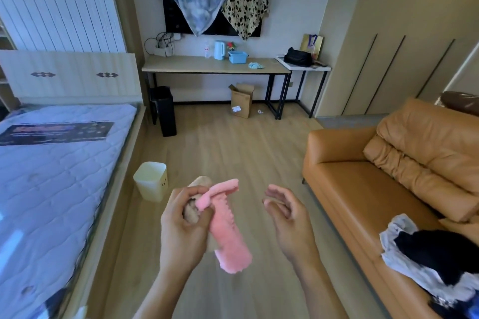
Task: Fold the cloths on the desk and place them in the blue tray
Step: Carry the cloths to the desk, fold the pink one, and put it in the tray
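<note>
While left hand (185, 220) clamps pink cloth (228, 228) above wood floor (233, 142), right hand (287, 212) hangs empty, fingers apart.

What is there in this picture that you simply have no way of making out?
Head view only:
- Inside of the small blue plastic tray on the far wooden desk: too far and small.
- Crumpled light blue cloth beside it: folded or not, too small.
- Beige cloth: mostly hidden by the left hand and the fuzzy pink cloth.
</note>
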Motion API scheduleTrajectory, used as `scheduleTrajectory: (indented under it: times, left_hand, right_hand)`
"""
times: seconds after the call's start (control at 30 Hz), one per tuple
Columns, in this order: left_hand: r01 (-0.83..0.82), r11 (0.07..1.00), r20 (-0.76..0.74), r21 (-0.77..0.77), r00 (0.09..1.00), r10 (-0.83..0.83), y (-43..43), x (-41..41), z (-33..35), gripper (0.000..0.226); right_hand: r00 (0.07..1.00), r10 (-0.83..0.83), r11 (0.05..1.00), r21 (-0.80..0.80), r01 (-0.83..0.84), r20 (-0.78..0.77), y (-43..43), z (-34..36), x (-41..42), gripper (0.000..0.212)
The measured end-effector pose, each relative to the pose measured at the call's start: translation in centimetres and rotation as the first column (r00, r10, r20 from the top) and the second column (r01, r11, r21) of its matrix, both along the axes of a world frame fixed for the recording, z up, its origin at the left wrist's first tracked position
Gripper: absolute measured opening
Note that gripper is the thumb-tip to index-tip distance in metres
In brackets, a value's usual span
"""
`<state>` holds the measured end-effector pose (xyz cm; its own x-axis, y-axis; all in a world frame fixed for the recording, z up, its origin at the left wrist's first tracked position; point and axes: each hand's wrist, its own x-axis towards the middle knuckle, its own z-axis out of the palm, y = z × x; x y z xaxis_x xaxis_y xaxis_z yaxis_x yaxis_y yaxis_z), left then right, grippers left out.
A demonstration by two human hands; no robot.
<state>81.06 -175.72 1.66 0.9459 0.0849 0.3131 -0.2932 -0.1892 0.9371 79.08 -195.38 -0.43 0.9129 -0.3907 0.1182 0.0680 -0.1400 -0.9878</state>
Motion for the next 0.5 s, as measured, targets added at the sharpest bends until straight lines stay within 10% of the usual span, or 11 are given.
scheduleTrajectory:
  times: [0.5]
  left_hand:
    - [0.021,0.994,-0.017,0.110,1.000,-0.019,-14.3,32.8,-1.1,0.035]
  right_hand:
    - [1.000,-0.007,0.997,0.077,0.007,-0.006,-13.1,-2.2,33.7,0.030]
